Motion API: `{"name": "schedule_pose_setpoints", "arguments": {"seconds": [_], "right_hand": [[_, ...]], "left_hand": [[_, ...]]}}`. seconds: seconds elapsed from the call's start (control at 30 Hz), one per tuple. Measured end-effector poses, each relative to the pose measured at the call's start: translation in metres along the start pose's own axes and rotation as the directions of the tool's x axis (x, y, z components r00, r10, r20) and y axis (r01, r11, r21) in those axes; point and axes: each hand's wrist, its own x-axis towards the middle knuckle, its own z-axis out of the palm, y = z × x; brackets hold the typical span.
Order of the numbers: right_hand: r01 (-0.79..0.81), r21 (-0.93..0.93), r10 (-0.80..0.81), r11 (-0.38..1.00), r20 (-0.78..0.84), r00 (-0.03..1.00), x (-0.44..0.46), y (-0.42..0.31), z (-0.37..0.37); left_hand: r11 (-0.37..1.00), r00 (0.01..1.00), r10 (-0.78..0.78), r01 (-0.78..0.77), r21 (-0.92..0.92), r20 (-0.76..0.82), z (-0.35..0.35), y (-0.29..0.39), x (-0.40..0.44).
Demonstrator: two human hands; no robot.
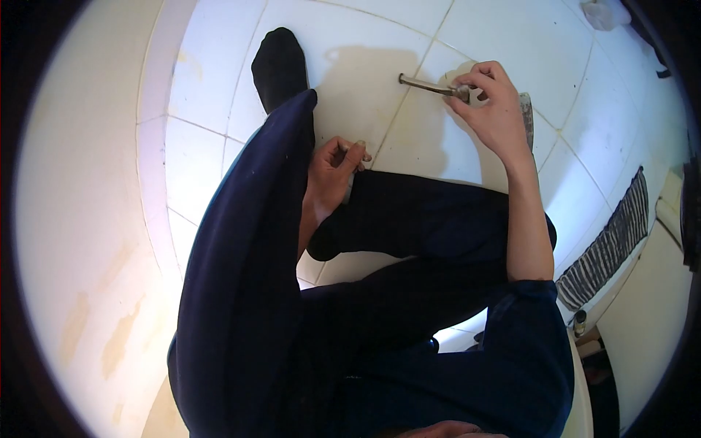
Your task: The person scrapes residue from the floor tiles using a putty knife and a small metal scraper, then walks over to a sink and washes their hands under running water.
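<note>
In the upper right, my right hand [491, 106] pinches one end of a thin metal tool [431, 86] with a curved, tube-like shape. The tool's other end points left over the tiles. Behind that hand lies a pale round object [456, 74], partly covered, and a greyish flat piece [526, 120] shows beside the wrist. My left hand [337, 169] is closed near my knee, thumb against the fingers, on something small that I cannot make out.
White floor tiles [387, 25] spread in front of my crossed legs. A striped cloth [610, 244] lies at the right, with a small bottle-like object [580, 323] below it. A whitish bundle [605, 13] sits at the top right. A stained wall [87, 219] stands left.
</note>
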Motion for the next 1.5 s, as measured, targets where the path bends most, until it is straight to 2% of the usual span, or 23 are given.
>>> {"name": "schedule_pose_setpoints", "arguments": {"seconds": [0.1, 0.3, 0.4, 0.5, 0.57, 0.7, 0.9, 1.0, 1.1, 1.2, 1.3, 1.4, 1.5], "right_hand": [[0.054, 0.008, -0.053, 0.999, -0.051, 0.997, -0.003, 0.002, -0.012], [0.131, 0.204, -0.109, 0.97, -0.116, 0.987, -0.007, -0.003, -0.016], [0.152, 0.113, -0.143, 0.982, -0.08, 0.986, -0.005, -0.007, -0.007], [0.079, 0.046, -0.085, 0.996, 0.126, 0.988, -0.002, 0.017, 0.01], [0.052, -0.038, -0.044, 0.998, 0.187, 0.981, -0.003, 0.019, 0.012], [0.068, -0.19, -0.031, 0.98, 0.191, 0.981, -0.009, 0.01, 0.008], [-0.12, -0.146, 0.154, 0.982, 0.249, 0.956, -0.006, 0.014, 0.006], [-0.184, -0.121, 0.211, 0.976, 0.272, 0.939, -0.004, 0.005, 0.006], [-0.119, -0.008, 0.118, 0.993, 0.234, 0.965, -0.007, 0.008, 0.012], [-0.29, -0.015, 0.283, 0.957, 0.27, 0.92, -0.003, -0.002, 0.012], [-0.145, -0.113, 0.167, 0.983, 0.224, 0.96, -0.004, 0.008, 0.016], [0.048, -0.134, -0.03, 0.99, 0.133, 0.991, -0.009, 0.018, 0.016], [-0.069, -0.046, 0.077, 0.997, 0.211, 0.974, -0.006, 0.016, 0.01]], "left_hand": [[0.999, 1.0, 0.005, -0.005, -0.04, 0.001, 0.0, -0.004, 0.0], [1.0, 1.0, -0.008, 0.008, -0.024, 0.005, -0.001, -0.004, 0.0], [1.0, 1.0, 0.015, -0.015, -0.02, 0.013, -0.001, -0.005, -0.001], [1.0, 1.0, 0.014, -0.014, -0.024, 0.01, 0.001, -0.004, 0.0], [1.0, 1.0, 0.002, -0.002, -0.02, 0.01, 0.001, -0.004, 0.001], [1.0, 1.0, 0.003, -0.003, -0.02, 0.008, 0.0, -0.002, 0.0], [0.999, 1.0, 0.024, -0.024, -0.047, 0.01, 0.0, -0.004, 0.0], [1.0, 1.0, 0.015, -0.015, 0.005, 0.006, 0.0, -0.001, 0.0], [1.0, 1.0, -0.004, 0.004, -0.026, -0.011, 0.003, 0.002, -0.001], [1.0, 1.0, -0.02, 0.02, -0.015, -0.015, 0.003, 0.004, -0.001], [0.999, 1.0, 0.0, 0.0, -0.052, -0.006, 0.001, -0.003, 0.0], [0.994, 1.0, 0.014, -0.015, -0.105, -0.013, 0.0, -0.004, 0.0], [0.994, 1.0, 0.023, -0.023, -0.111, -0.005, 0.0, -0.006, 0.002]]}}
